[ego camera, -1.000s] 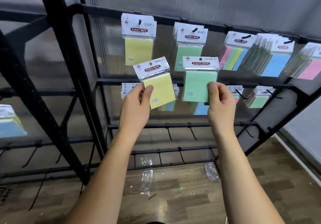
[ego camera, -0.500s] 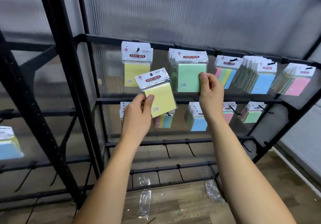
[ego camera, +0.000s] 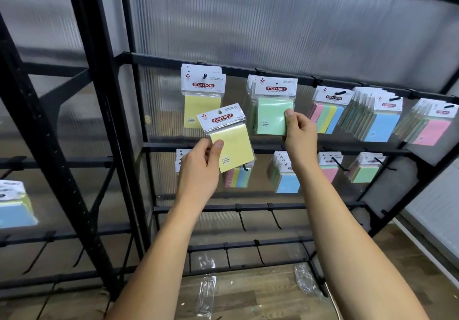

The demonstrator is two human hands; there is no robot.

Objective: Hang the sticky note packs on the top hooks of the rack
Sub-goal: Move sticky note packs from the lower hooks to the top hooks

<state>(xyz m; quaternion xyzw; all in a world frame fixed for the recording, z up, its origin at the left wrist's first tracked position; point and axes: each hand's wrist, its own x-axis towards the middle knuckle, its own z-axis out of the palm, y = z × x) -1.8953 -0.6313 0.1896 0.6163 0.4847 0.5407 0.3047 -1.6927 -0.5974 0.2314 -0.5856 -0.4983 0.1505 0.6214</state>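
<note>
My left hand (ego camera: 198, 170) grips a yellow sticky note pack (ego camera: 232, 143) by its lower left corner, tilted, in front of and below the yellow packs (ego camera: 202, 103) hanging on the top row's left hook (ego camera: 205, 76). My right hand (ego camera: 299, 136) pinches the lower right corner of a green pack (ego camera: 270, 113), which sits flat against the stack on the second top hook; that hook's tip is hidden behind the pack's header. The black rack's top bar (ego camera: 159, 60) carries several hooks.
Further right on the top row hang a multicolour pack (ego camera: 325, 118), blue packs (ego camera: 380, 126) and pink packs (ego camera: 429, 131). A second row (ego camera: 283, 178) holds more packs. Empty hooks (ego camera: 275, 218) line the lower bars. Plastic wrappers (ego camera: 207, 292) lie on the wooden floor. Another rack section stands left.
My right hand has lifted the green pack up to the second top hook's stack. My left hand rose slightly with the yellow pack. The view tilted upward.
</note>
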